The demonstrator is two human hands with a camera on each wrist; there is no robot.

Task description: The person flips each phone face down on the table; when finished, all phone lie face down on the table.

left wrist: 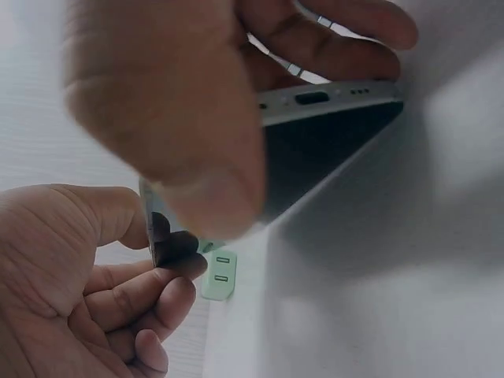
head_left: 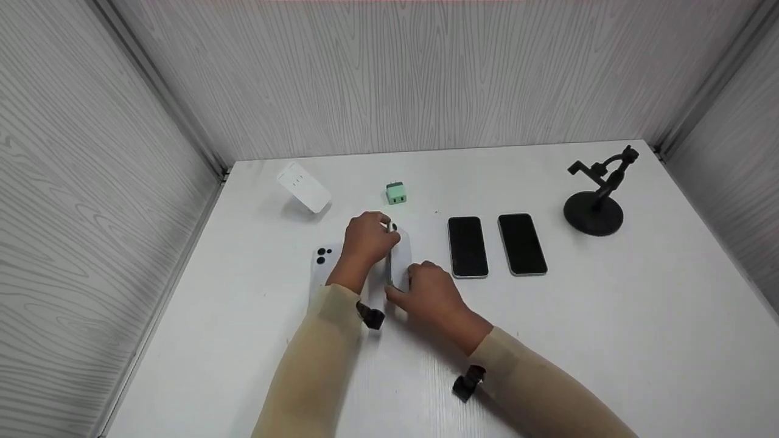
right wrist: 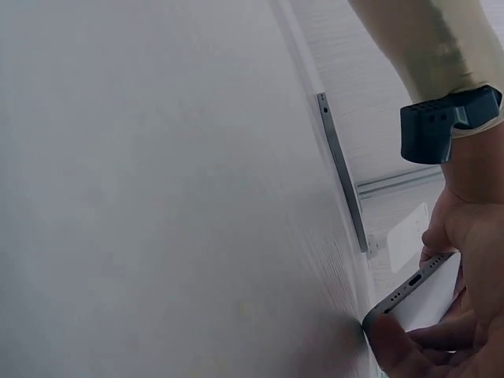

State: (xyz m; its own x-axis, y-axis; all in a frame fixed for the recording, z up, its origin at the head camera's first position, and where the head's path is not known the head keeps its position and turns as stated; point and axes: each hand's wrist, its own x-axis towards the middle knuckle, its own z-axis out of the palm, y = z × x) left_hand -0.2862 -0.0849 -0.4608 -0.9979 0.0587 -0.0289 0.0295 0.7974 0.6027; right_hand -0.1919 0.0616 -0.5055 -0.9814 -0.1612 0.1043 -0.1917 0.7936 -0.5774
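Note:
A phone [head_left: 400, 258] with a white back is propped up on a long side between both hands. Its dark screen [left wrist: 319, 157] faces the left wrist camera, its white back [right wrist: 431, 298] the right. My left hand [head_left: 368, 238] pinches the far end, near the camera lenses. At the near end, my right hand [head_left: 431, 291] grips the phone by the end with the charging port [left wrist: 313, 98]. In the right wrist view, a lower corner appears to meet the table. Another white-backed phone [head_left: 319, 271] lies lens side up, partly hidden beneath my left forearm.
Two phones, a black-screened one [head_left: 468, 246] and its twin [head_left: 523, 244], lie face up on the right. A green charger plug [head_left: 396, 193] sits beyond my hands. A tilted white panel with slots [head_left: 305, 188] stands back left, a black round-based holder [head_left: 594, 213] back right.

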